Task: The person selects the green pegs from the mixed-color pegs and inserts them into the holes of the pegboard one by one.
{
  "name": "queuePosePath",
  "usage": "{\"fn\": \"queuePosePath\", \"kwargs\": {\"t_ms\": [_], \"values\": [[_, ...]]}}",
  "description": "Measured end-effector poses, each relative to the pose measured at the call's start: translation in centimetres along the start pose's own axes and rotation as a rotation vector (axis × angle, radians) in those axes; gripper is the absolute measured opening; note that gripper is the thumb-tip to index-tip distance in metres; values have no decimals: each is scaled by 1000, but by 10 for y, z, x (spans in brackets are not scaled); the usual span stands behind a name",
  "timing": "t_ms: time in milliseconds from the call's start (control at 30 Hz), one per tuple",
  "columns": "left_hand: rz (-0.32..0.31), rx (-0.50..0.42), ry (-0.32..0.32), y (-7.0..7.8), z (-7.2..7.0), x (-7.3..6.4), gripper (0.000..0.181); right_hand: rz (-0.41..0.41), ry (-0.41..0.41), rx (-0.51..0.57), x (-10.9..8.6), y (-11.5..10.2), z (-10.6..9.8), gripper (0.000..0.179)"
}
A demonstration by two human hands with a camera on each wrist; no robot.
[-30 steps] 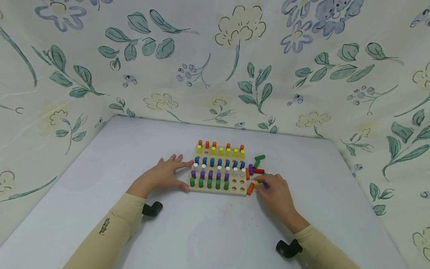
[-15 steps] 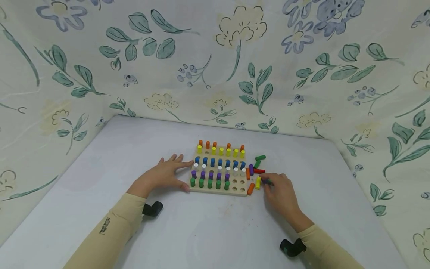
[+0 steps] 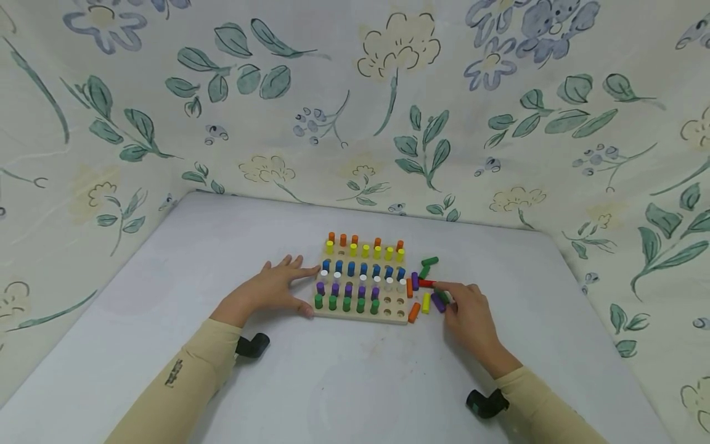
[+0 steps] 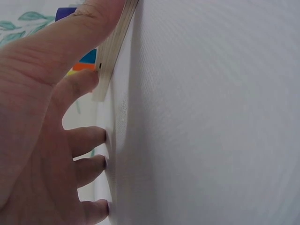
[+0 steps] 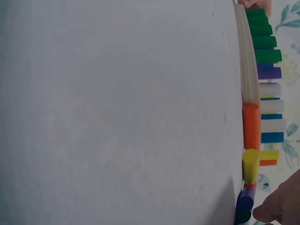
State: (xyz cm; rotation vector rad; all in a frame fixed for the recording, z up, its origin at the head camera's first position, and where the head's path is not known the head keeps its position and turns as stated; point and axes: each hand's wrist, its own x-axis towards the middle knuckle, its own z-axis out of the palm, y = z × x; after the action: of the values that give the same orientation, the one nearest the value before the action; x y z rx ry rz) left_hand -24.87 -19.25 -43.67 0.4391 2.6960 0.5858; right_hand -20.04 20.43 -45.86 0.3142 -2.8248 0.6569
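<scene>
A wooden pegboard (image 3: 355, 313) carries rows of coloured pegs, with several holes bare at its front right. My left hand (image 3: 272, 287) lies spread on the table, thumb and index finger touching the board's left edge; the left wrist view shows these fingers (image 4: 84, 84) against the wood. My right hand (image 3: 471, 317) is beside the loose pegs, thumb and index finger apart. Its index fingertip is at the end of a red peg (image 3: 426, 283). A purple peg (image 3: 438, 302) and a partly covered green peg (image 3: 442, 295) lie by the thumb.
A yellow peg (image 3: 426, 303) and an orange peg (image 3: 414, 312) lie right of the board. Another orange peg (image 3: 409, 288) and a purple peg (image 3: 414, 281) lie along its edge. Further back are two green pegs (image 3: 429, 261). A patterned cloth (image 3: 355, 123) rises behind the white table (image 3: 355, 382).
My right hand has moved right and let the purple peg down on the table; its thumb and index finger have spread. The yellow peg is uncovered. My left hand has stayed put.
</scene>
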Motion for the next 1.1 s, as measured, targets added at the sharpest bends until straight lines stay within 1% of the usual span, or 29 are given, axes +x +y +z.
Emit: {"fn": "queuePosePath", "kwargs": {"t_ms": [133,367,833,1100], "values": [[-1,-10,-1,1,-1,-2,105,-3,-26,3,3,2,0,51],[-3,-15,0,-1,0,-1,105,-26,-66,-19,8,7,0,55],[1,-3,10,-3,1,1,106,-21,-118,-55,9,8,-1,52],[-5,4,12,-3,1,1,106,-7,-130,-39,8,8,-1,48]]}}
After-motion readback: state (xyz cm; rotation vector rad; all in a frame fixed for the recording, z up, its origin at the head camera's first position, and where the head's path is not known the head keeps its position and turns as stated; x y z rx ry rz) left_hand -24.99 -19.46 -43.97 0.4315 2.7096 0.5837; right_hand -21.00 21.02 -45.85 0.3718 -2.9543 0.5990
